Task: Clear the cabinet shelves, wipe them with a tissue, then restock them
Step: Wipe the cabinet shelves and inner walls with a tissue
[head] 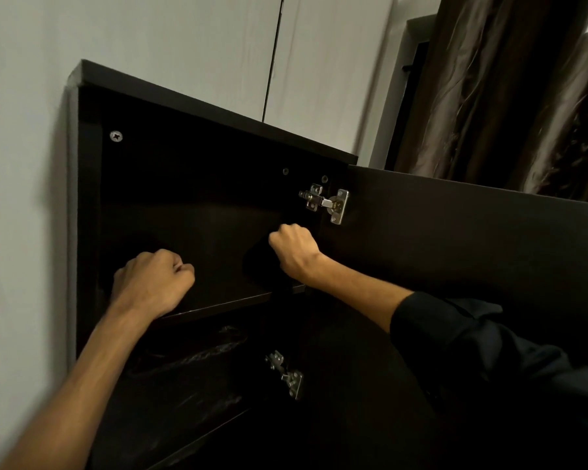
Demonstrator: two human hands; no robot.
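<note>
Right now our two arms reach up into a dark cabinet [92, 106] on the wall. Nearest to us is the lower shelf [197, 442]. Something dark and shiny lies on it, maybe a plastic bag [197, 361], but it is too dark to be sure. So this shelf does not look cleared yet.

A bit farther in, our left hand [151, 283] sits just above the front edge of the upper shelf [218, 305]. Its fingers are curled into a tight fist. We cannot tell if it holds a tissue or anything small inside. Our right hand [294, 249] is curled too, farther in and to the right, by the side wall. It may be gripping something dark there, but we cannot tell.

Past the right hand is the upper hinge [326, 203], shiny metal with hard corners. The open door [455, 232] swings out to the right. A lower hinge [286, 374] sits below.

What could go wrong? We think the dark is the big trouble. We could miss a thing on a shelf and knock it off. Our right knuckles are near the upper hinge, so a quick move could scrape them. If our right arm bumps the door, it could swing. And if we wipe the upper shelf hard, dust could fall on the things below.
</note>
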